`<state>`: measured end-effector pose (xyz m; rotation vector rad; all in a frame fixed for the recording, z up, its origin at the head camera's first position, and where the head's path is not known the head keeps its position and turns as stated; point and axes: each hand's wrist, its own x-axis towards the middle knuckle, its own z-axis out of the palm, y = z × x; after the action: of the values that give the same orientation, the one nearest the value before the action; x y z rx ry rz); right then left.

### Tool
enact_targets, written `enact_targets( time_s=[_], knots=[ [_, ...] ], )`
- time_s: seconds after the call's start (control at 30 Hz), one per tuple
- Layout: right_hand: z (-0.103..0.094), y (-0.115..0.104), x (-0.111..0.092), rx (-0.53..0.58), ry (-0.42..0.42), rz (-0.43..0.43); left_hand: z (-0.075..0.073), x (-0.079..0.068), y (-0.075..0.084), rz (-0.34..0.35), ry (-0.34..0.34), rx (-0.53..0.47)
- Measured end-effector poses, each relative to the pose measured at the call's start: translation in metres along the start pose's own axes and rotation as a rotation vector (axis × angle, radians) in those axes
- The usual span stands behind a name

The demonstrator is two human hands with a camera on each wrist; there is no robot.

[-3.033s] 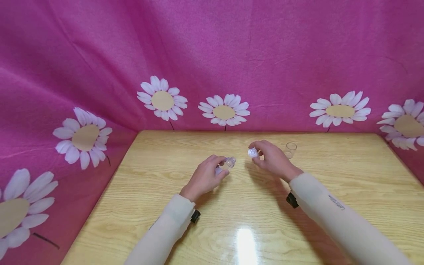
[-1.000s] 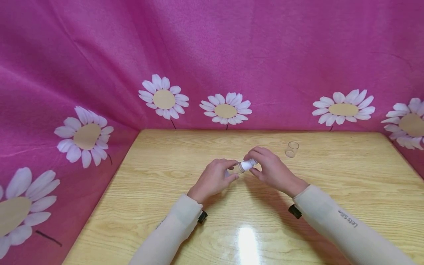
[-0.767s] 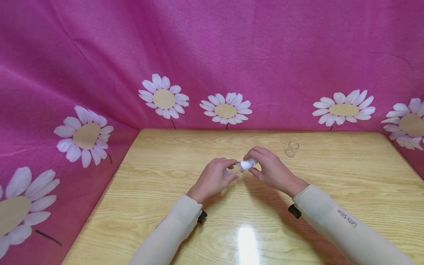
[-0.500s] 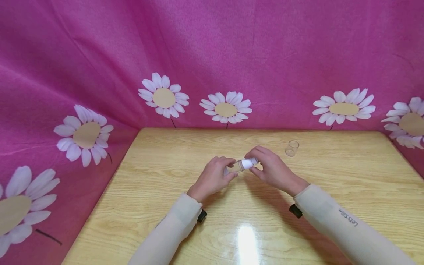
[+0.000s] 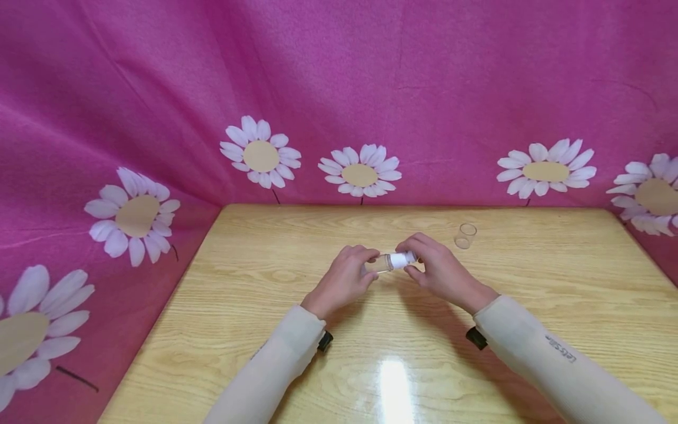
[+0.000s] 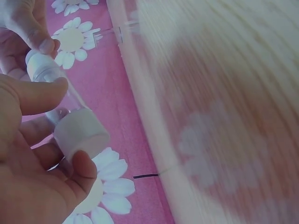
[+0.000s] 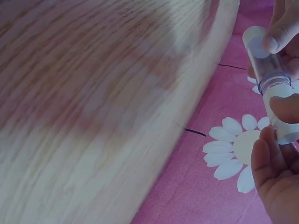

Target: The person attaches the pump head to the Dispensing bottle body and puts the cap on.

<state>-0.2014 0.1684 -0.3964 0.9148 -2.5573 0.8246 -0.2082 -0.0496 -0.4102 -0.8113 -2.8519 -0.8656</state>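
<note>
My left hand (image 5: pixel 341 280) grips a small clear cylindrical bottle (image 5: pixel 379 264) by its body, thumb on the near side and fingers on the far side. In the left wrist view the bottle's thick white base (image 6: pixel 81 135) faces the camera. My right hand (image 5: pixel 442 271) pinches the white cap-like top (image 5: pixel 399 260) at the bottle's other end between thumb and fingers. The right wrist view shows this white top (image 7: pixel 286 128) meeting the clear ringed shoulder of the bottle in one line. The bottle lies nearly level, held above the table.
A clear open-ended cup or overcap (image 5: pixel 462 244) stands on the wooden table (image 5: pixel 254 330) behind the right hand. Pink cloth (image 5: pixel 450 88) printed with daisies rises along the table's back and sides. Light glares off the table near the front.
Three seconds ago the hands were apart, the bottle in the left and the white top in the right. They came together, the top now against the bottle. Since then both have shifted slightly, the bottle lying more level.
</note>
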Motion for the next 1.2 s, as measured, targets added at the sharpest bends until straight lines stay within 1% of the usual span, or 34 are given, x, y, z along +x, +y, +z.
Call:
enact_targets(
  time_s=[0.1,0.17,0.4,0.47,0.53,0.63,0.8,0.93,1.0,1.2],
  knots=[
    [-0.0014,0.0007,-0.0009,-0.007,-0.003,0.011,-0.0002,0.0006,0.0007,0.004,0.003,-0.002],
    [-0.0033,0.0009,-0.0010,-0.005,-0.022,0.033,-0.0007,0.0005,0.0012,0.003,0.010,-0.006],
    [-0.0089,0.0017,-0.0005,0.026,-0.162,0.182,-0.0016,-0.0016,0.0024,0.011,0.010,-0.032],
    [-0.0086,0.0025,0.0000,0.025,-0.196,0.207,-0.0012,-0.0021,0.0021,0.014,0.009,-0.031],
    [-0.0075,0.0033,-0.0005,0.027,-0.217,0.213,-0.0006,-0.0023,0.0016,0.016,0.009,-0.030],
    [-0.0061,0.0050,-0.0026,0.024,-0.194,0.186,-0.0002,-0.0028,0.0014,0.011,0.008,-0.021],
    [-0.0047,0.0087,-0.0069,0.053,-0.049,0.068,-0.0008,-0.0035,0.0027,0.005,0.015,-0.025],
    [-0.0022,0.0093,-0.0064,0.065,0.020,-0.034,-0.0007,-0.0033,0.0036,0.012,0.016,-0.026],
    [-0.0010,0.0092,-0.0060,0.063,0.040,-0.062,-0.0007,-0.0033,0.0039,0.012,0.012,-0.019],
    [0.0009,0.0092,-0.0063,0.090,0.045,-0.071,-0.0010,-0.0035,0.0043,0.000,0.000,-0.006]
  ],
)
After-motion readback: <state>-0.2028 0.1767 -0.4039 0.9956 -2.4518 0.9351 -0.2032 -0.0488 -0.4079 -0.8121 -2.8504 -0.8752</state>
